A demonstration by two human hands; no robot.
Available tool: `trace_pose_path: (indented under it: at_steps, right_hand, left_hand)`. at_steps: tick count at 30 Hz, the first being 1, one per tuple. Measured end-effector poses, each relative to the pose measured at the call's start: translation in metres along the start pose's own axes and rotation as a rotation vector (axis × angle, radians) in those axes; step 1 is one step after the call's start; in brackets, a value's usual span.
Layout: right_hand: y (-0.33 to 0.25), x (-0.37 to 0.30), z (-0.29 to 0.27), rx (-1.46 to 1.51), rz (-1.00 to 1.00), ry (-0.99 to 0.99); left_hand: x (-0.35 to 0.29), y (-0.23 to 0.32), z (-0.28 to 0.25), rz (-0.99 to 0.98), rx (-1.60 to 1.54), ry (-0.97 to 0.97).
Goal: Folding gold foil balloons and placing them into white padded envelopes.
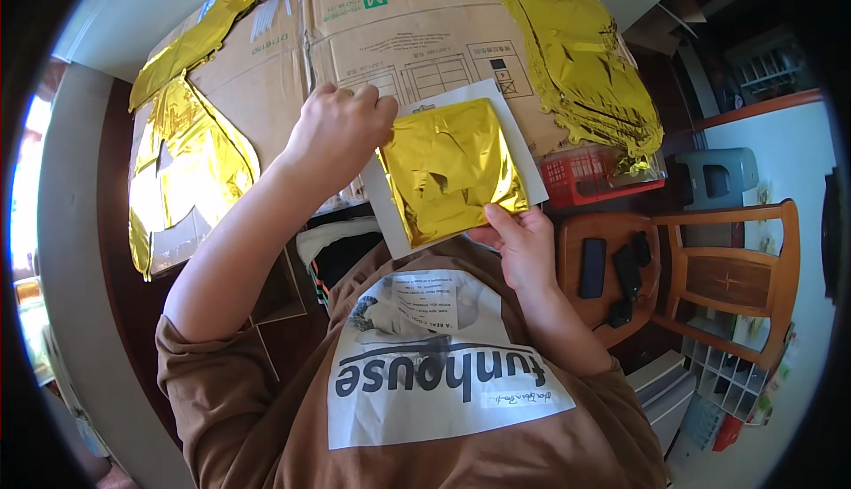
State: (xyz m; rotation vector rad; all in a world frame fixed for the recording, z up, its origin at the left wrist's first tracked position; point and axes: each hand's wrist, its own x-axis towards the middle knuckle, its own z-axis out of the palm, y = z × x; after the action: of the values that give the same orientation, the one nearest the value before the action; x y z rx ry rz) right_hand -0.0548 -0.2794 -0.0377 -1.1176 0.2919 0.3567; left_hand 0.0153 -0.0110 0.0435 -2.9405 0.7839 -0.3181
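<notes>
A square of shiny gold foil [452,170] lies flat over a slightly larger white card [529,174], whose edges show around it. My right hand [521,239] grips the card's near right corner, thumb on top of the foil and fingers underneath. At the far left corner, my left hand [344,130] is closed, its fingers curled down beside the foil's edge. Whatever those fingertips pinch is hidden behind the hand. Small creases and a dark reflection cross the foil. Card and foil are held just above my lap, at the table's near edge.
Flattened cardboard [372,28] covers the table. Crumpled gold foil sheets lie at its left [191,148] and right [585,54]. A red plastic basket [576,179] is under the right edge. A wooden chair [727,276] holds a phone [593,267] and black items; a grey stool [722,177] stands beyond.
</notes>
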Motion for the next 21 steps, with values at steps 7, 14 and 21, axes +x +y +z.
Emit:
trace_pose_path:
  at_steps: [7,14,21]
  right_hand:
    - [0.007,0.013,0.003,0.073,0.015,-0.035]
    - [0.015,0.013,0.001,0.104,0.046,-0.055]
    - [0.026,0.008,0.012,0.018,-0.052,0.033]
  left_hand:
    - [-0.035,-0.004,0.024,0.066,-0.033,0.225]
    - [-0.056,-0.013,0.035,-0.15,0.006,0.226]
    - [-0.045,0.002,0.011,-0.248,0.099,0.113]
